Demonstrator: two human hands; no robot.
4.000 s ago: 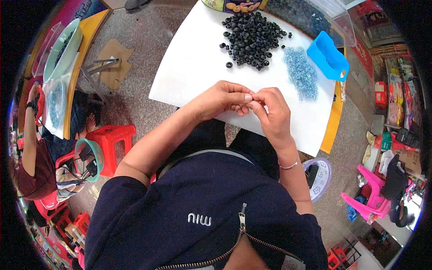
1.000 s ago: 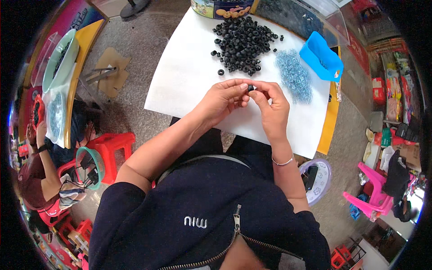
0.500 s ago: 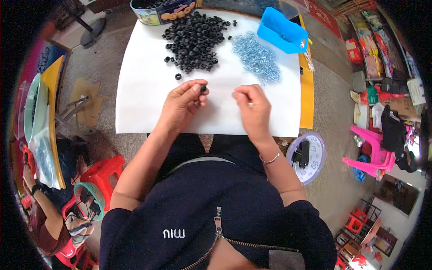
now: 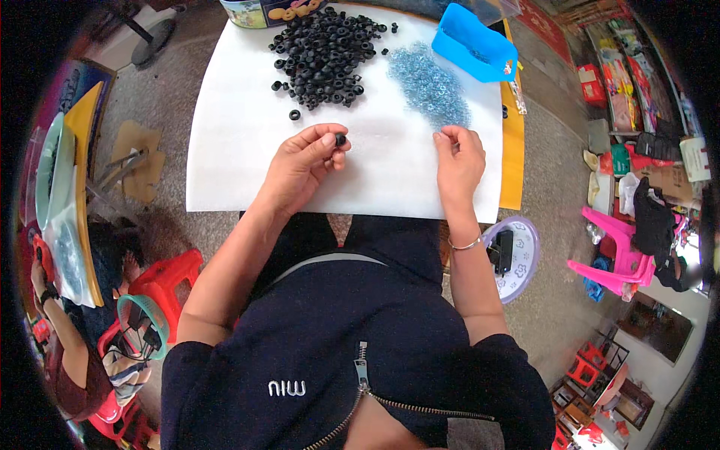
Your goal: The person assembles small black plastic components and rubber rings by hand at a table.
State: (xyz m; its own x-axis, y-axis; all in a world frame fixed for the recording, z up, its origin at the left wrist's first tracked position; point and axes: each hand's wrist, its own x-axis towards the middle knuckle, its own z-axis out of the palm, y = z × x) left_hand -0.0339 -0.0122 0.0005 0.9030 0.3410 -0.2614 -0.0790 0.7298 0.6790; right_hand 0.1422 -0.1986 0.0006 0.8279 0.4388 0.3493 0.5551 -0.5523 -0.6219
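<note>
Between the thumb and fingers of my left hand (image 4: 306, 159) is a small black ring-shaped part (image 4: 340, 139), held above the white tabletop (image 4: 240, 165). My right hand (image 4: 460, 161) is at the near edge of a heap of small, clear bluish pieces (image 4: 431, 86), its thumb and fingertips pinched together. Whatever the pinch holds, if anything, is too small to make out. Farther back lies a big heap of black ring-shaped parts (image 4: 322, 56), with one loose black ring (image 4: 294, 115) in front of it.
A blue plastic bin (image 4: 472, 45) stands at the back right, a printed tin (image 4: 270, 13) at the back left. Beside the table's right side is a lilac basin (image 4: 517, 259) with a black object. At far left, another person's arm (image 4: 67, 322) is near a second table.
My right hand has moved right and forward to the edge of the bluish heap. The left hand still holds the black part in nearly the same place.
</note>
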